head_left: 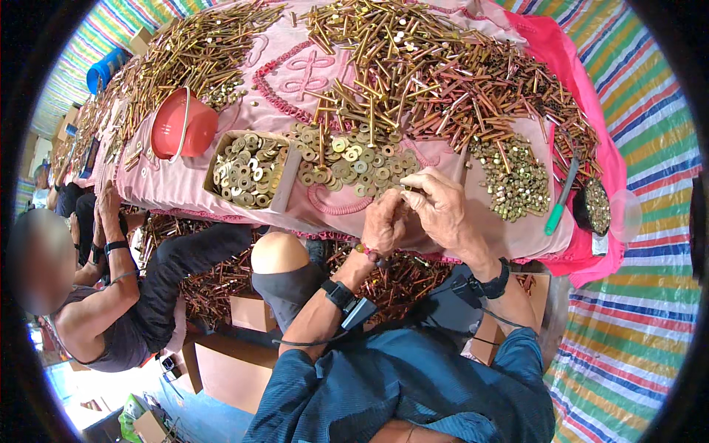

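Both hands meet at the tabletop's (473, 229) near edge. The left hand (384, 225) and right hand (441, 207) pinch one small bolt (405, 190) together. Washers (347, 162) lie just beyond.

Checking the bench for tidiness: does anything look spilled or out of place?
Yes. Washers lie loose on the pink cloth beside their cardboard box, near both hands. A red bowl sits tipped on its side. More bolts are heaped on the floor under the table edge.

Shiny brass-coloured metal washers (347, 159); matt pink cloth (295, 74); glossy plastic bowl (181, 125).
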Tool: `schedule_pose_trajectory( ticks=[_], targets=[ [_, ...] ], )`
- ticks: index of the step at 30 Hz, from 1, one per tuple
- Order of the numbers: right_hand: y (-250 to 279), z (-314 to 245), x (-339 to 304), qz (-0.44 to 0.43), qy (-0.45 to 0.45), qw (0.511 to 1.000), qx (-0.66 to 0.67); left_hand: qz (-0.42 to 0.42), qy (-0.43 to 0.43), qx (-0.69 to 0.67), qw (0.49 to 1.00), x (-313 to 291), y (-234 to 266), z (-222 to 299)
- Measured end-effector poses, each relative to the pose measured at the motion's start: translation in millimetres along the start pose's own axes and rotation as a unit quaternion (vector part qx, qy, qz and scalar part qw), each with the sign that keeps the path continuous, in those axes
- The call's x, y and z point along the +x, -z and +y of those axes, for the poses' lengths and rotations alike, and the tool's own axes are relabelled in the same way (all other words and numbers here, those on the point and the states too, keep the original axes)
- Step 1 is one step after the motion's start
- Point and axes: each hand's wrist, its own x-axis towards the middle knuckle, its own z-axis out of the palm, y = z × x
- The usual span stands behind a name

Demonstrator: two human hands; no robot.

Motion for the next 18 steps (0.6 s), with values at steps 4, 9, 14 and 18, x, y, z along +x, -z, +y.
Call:
schedule_pose_trajectory(
  ticks=[4,9,14,18],
  targets=[
    [-3.5,-1.7,-0.8,0.003,0.056,0.998,-0.018,0.015,-0.004,0.004,1.0,-2.6,1.6,1.8],
    [-10.3,11.2,-6.4,0.034,0.054,0.998,-0.012,0.0,0.021,-0.009,1.0,-1.1,0.1,10.1],
    [-12.4,5.9,-4.4,0.045,-0.036,0.998,0.033,0.0,0.06,-0.053,0.997,2.4,2.6,19.7],
    [-7.2,0.9,4.2,0.015,0.04,0.999,0.012,0.005,0.033,-0.011,0.999,-1.8,4.4,5.2]
  ],
)
